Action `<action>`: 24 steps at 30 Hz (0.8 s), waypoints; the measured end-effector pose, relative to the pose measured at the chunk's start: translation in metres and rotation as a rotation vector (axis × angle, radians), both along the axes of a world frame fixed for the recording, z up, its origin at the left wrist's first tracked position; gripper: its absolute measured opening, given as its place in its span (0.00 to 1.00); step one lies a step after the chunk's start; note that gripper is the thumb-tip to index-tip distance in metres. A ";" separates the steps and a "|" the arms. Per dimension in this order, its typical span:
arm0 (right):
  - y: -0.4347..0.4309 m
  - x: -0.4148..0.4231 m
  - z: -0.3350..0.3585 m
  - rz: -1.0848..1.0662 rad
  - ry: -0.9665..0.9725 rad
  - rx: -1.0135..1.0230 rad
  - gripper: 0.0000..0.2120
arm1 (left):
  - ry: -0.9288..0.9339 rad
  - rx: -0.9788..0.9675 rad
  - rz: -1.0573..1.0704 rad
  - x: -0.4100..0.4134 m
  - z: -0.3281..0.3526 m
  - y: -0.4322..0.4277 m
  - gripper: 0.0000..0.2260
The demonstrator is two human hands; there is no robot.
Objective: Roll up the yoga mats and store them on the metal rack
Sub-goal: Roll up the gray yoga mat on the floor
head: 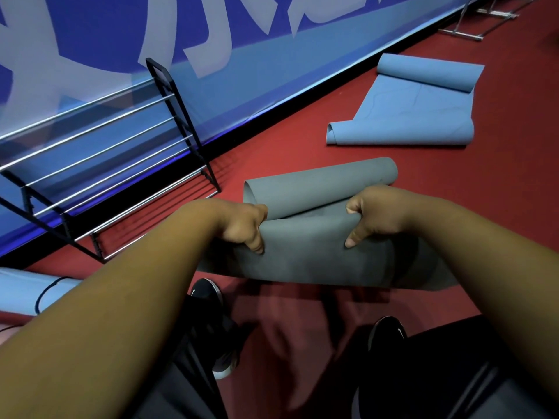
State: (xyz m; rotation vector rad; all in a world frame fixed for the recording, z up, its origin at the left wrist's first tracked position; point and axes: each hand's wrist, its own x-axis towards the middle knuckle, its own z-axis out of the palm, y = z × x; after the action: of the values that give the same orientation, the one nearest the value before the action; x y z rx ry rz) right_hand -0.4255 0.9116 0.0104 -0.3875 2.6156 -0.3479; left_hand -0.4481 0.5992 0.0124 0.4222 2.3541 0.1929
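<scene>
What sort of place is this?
Likely a gym or sports hall: red sports flooring, a half-unrolled light blue yoga mat lying on it, and a black-framed metal rack with chrome bars beside a blue printed wall banner.

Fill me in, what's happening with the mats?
A person grips a grey yoga mat with the left hand and right hand, partway through rolling it; its far end curls loose. The metal rack stands to the left by the wall. A blue mat lies half unrolled on the red floor beyond.
</scene>
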 end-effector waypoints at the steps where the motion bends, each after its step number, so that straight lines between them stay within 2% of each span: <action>1: -0.001 -0.001 0.001 -0.005 0.003 0.025 0.28 | 0.007 0.013 0.004 -0.001 0.000 -0.001 0.24; 3: -0.003 -0.003 0.003 -0.015 0.007 0.066 0.27 | 0.022 0.039 0.002 -0.002 0.000 -0.002 0.22; 6: -0.004 -0.003 0.004 -0.048 -0.026 0.045 0.20 | 0.043 0.065 -0.007 -0.004 0.000 -0.002 0.19; 7: -0.006 -0.003 0.005 -0.062 -0.044 0.028 0.20 | 0.060 0.070 -0.007 -0.004 0.002 -0.002 0.19; 9: -0.007 -0.002 0.004 -0.067 -0.049 0.033 0.27 | 0.103 0.075 -0.005 -0.006 0.004 -0.002 0.17; 11: -0.008 -0.002 0.000 -0.057 -0.035 0.037 0.27 | 0.154 0.068 -0.026 -0.008 0.007 -0.002 0.17; 15: -0.004 -0.003 -0.006 -0.006 -0.077 0.014 0.17 | 0.265 0.023 -0.186 -0.007 0.008 0.004 0.34; 20: 0.004 -0.002 -0.007 0.000 -0.175 -0.020 0.17 | 0.158 0.046 -0.233 -0.004 -0.002 0.003 0.21; 24: -0.002 0.006 -0.002 0.012 -0.288 -0.083 0.20 | 0.141 0.006 -0.228 -0.002 -0.001 0.002 0.18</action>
State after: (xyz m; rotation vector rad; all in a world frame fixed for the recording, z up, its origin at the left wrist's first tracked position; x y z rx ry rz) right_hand -0.4198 0.9093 0.0089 -0.3527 2.3224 -0.4726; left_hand -0.4500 0.6010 0.0113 0.7239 2.4192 0.0645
